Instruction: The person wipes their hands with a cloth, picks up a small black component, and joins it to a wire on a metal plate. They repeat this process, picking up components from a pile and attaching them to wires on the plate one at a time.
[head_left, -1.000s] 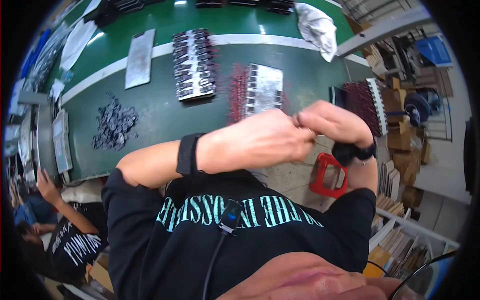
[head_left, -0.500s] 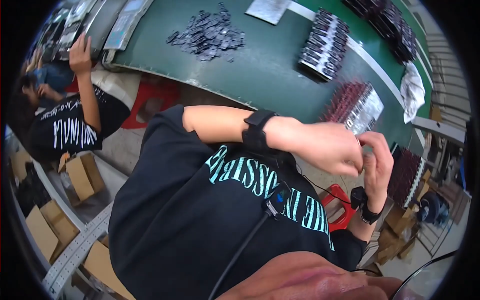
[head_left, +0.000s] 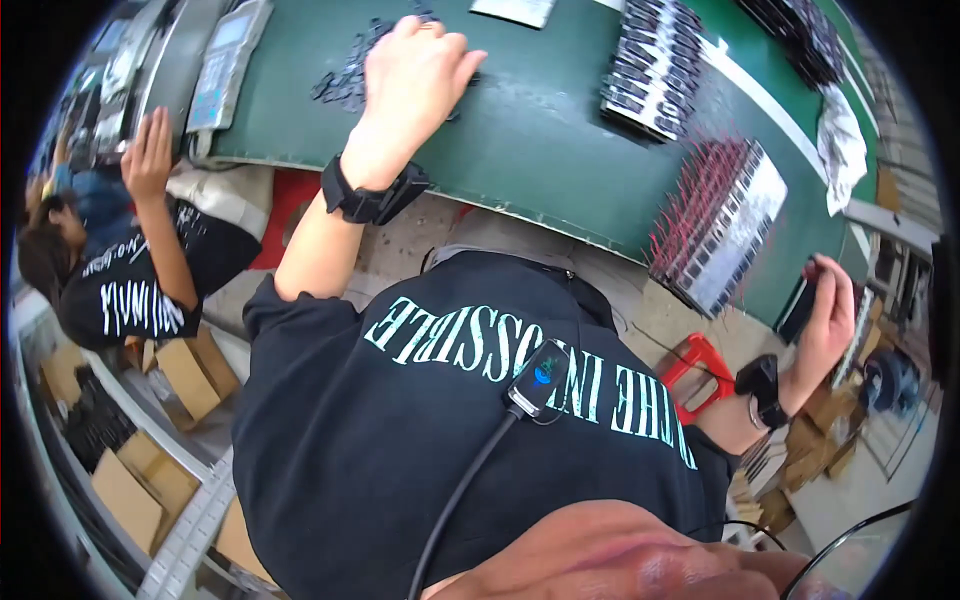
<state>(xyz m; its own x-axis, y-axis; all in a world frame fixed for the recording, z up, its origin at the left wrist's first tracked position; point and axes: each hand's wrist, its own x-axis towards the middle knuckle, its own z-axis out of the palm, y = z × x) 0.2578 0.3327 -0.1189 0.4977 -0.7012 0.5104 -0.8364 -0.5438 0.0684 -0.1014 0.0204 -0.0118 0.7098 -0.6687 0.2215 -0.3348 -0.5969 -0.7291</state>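
My left hand is over a heap of small flat black plastic parts on the green table. Its fingers curl down and their tips are hidden; the thumb sticks out to the right. Off the table's right end, my right hand is raised with its fingers drawn together. A small dark piece shows at its fingertips, too small to name. Nearest to that hand on the table is a metal-faced block with a row of dark slots and many thin red wires sticking out along its left side.
Another rack of black parts stands farther back, with dark stacks beyond it. A white cloth hangs at the table's right edge. A red stool is below. At left, a co-worker's hand is beside a grey keypad device.
My hands have parted. The left went from beside the right hand to the black heap, up and left; the right moved slightly outward to the right. The view shifted a little.
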